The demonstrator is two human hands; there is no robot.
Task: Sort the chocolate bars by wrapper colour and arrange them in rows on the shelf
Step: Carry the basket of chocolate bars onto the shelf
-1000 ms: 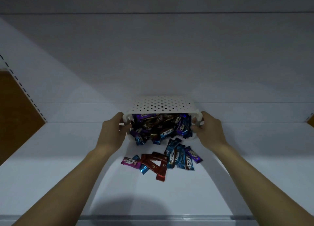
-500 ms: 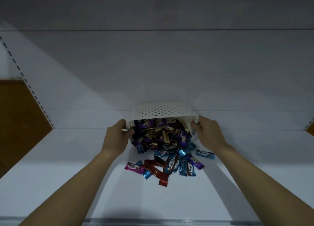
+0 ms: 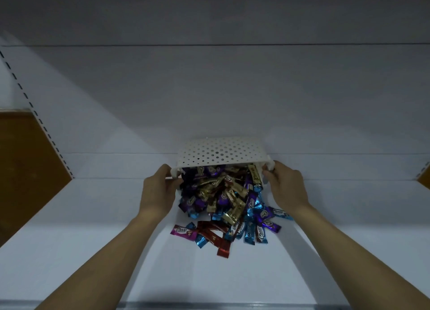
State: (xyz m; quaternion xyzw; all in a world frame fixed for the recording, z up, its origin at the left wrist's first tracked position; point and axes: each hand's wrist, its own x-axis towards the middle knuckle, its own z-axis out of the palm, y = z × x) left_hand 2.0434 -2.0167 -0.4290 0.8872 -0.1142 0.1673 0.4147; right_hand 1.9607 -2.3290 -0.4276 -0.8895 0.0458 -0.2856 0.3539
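A white perforated basket [image 3: 218, 151] is tipped over toward me, its bottom facing up, above the white shelf [image 3: 93, 239]. My left hand [image 3: 159, 191] grips its left rim and my right hand [image 3: 287, 188] grips its right rim. Chocolate bars [image 3: 223, 198] in purple, gold, blue, red and pink wrappers spill from its mouth into a heap on the shelf. A pink bar [image 3: 183, 232] lies at the heap's front left, a red bar [image 3: 223, 249] at the front, blue bars [image 3: 249, 234] at the front right.
The shelf's white back panel [image 3: 221, 95] rises right behind the basket. A slotted upright [image 3: 37, 114] and a brown wall [image 3: 25, 160] stand at the left. The shelf's front edge [image 3: 209, 306] runs along the bottom of the view.
The basket has been tipped further, so its bottom now faces up. Many more bars have slid out, and the heap on the shelf has grown.
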